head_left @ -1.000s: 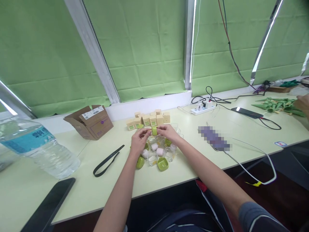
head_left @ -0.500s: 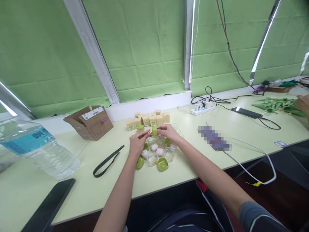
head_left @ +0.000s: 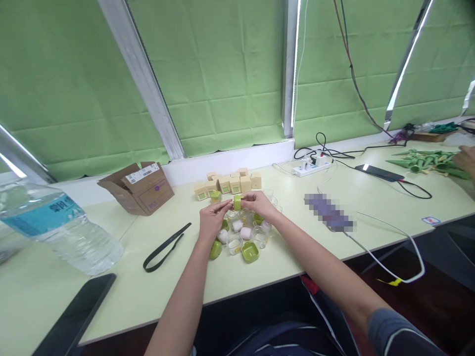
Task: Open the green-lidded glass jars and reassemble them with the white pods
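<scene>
Where the cream table crosses mid-frame, your left hand, its grip unclear, faces your right hand, which pinches a green plastic case at centre. You seem to be adjusting it; the next move likely calls for steadiness.

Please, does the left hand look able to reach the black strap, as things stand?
Probably yes: the black strap lies to the left of the left hand, with no object showing between them, though this hand is busy at the green piece.
</scene>
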Available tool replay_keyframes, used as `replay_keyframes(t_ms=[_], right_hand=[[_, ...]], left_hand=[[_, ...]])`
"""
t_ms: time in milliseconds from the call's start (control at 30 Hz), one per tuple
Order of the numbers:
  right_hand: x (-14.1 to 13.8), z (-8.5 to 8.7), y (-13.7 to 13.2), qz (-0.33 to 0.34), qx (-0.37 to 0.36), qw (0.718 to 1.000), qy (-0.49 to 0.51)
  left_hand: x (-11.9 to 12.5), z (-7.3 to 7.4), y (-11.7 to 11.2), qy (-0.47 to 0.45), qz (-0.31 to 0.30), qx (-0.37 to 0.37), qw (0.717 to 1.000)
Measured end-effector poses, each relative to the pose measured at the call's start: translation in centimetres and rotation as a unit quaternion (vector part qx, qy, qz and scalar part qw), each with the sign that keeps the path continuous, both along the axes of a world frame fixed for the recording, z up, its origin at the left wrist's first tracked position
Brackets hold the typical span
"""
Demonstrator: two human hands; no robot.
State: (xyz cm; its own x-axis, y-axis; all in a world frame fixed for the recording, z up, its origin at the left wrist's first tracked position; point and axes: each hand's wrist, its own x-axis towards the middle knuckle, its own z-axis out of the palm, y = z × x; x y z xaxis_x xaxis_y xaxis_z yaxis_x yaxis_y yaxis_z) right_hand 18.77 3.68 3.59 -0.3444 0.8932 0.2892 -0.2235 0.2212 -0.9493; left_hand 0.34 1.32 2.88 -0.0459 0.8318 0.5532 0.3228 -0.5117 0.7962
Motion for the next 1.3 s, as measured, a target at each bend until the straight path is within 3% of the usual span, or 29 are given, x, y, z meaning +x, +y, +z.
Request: replay_keyframes(t_ms=[267,533,767,1000,1300], right_hand=[[-0.11,-0.18,0.36,-0.021,0.002,1.0,-0.018],[0.4,0.04,0.19,-0.038,-0.004,0.998,-0.045],[-0.12,-0.27,0.2,-0.018,-0.011,0.999,-0.031],[-0.22,-0.62,0.46,-0.005,-0.002,1.0,-0.021],[-0.48,-0.55,0.41,-0.048,0.042,0.998,-0.03]], left_hand=[[-0.04,0.03,0.11,0.081,0.015,0.024,0.996],[0.03,0.36,-0.32,0.097,0.039,0.066,0.992],[-0.23,0.07,-0.28,0.087,0.014,0.049,0.995],[-0.38,-0.07,-0.09,0.123,-0.003,0.078,0.989],[0.0,0.81,-0.56,0.173,0.003,0.058,0.983]])
